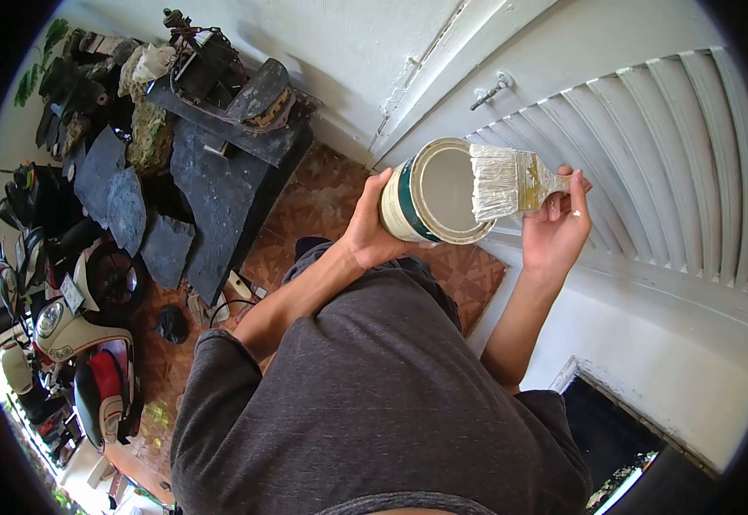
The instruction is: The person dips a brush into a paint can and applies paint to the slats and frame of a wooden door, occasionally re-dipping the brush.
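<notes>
My left hand (372,225) is wrapped round the side of a paint can (401,202) with a green band and a cream label. The can is tilted so its round opening faces me, with a pale grey-white inside. A wide paintbrush (524,182), its bristles coated in whitish paint, is gripped by the handle in my right hand (558,219). The bristle ends overlap the right rim of the can in this view. A small white paint spot shows on a finger of my right hand.
White louvred slats (640,163) and a metal handle (492,90) are close by on the right. Dark stone slabs (211,189) stand at the left on a reddish tiled floor (327,184). Parked motorbikes (78,318) are farther left. A dark opening (610,429) lies lower right.
</notes>
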`<state>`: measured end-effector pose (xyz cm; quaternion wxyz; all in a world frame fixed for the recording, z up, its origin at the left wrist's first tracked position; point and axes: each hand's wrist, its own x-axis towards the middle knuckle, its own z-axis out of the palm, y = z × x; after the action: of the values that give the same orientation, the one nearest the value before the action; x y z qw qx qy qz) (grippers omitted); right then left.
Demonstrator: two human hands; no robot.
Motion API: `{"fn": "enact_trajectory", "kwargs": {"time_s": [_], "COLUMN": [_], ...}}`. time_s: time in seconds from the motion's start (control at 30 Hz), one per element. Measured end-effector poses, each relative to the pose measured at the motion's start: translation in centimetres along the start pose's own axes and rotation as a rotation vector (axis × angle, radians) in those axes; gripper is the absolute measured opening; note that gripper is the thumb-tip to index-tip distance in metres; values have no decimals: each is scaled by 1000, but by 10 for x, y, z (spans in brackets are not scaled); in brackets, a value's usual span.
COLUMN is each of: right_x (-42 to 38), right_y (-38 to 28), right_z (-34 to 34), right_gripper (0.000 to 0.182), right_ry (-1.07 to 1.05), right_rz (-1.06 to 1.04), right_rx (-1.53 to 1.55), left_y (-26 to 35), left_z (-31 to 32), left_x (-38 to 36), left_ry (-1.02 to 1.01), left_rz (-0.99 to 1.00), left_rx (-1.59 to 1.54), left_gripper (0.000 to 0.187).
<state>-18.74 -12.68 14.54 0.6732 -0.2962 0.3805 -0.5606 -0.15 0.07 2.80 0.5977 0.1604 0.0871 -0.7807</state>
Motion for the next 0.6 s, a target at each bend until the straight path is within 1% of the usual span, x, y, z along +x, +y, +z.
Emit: {"fn": "enact_trajectory", "kwargs": {"time_s": [0.03,0.13,0.17,0.3,0.43,0.5,0.6], "right_x": [1,-5,-7,-17,-20,-18,-13], "right_y": [2,9,12,25,30,30,28], "right_z": [-1,-4,-5,-2,-3,-7,-8], "right_gripper": [21,19,21,23,24,25,26], "right_ry": [39,11,-5,64,15,-3,-92], "right_rz": [20,48,42,56,109,125,84], "right_rx": [46,122,110,124,242,280,324], "left_y": [1,2,2,6,11,12,15], "left_z": [1,2,2,0,4,5,6], "left_x": [1,5,8,11,11,13,14], "left_ry": [-2,-6,-13,-25,-14,-42,-72], "left_rz": [0,-9,-3,9,6,3,-8], "left_rx": [-7,-15,-14,-12,-19,-34,-74], "left_gripper": [70,69,69,68,70,71,70]}}
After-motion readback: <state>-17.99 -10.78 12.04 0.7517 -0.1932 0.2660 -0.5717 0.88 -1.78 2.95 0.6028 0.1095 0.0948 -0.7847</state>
